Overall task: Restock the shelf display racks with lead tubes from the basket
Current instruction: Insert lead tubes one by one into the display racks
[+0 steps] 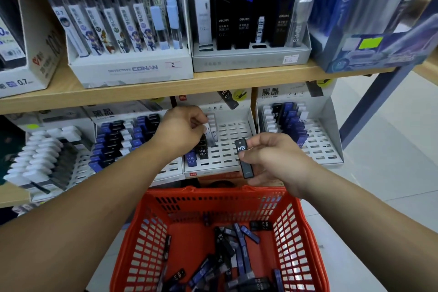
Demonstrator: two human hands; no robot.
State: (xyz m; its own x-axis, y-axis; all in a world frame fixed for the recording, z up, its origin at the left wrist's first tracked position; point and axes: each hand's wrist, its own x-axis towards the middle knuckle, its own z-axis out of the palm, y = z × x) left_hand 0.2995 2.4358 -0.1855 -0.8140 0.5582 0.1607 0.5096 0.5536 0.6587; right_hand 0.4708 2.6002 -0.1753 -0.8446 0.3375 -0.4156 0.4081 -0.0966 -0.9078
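Red basket (151, 239) holds loose lead tubes (239, 243); right hand (278, 160) grips black tube (244, 161).

Only two bare forearms and the parts beyond the wrists show of the person. The left forearm (102, 187) looks very broad close to the camera and narrows steadily toward the wrist. The right forearm (355, 204) has the same tapering shape. Both are smooth and uncovered along their whole visible length, wrists included. The left grip (182, 130) shows its rounded back and a row of knuckles. The right grip (272, 156) shows creases across the knuckles and at the thumb joint. The fingernails are too small and blurred to make out.
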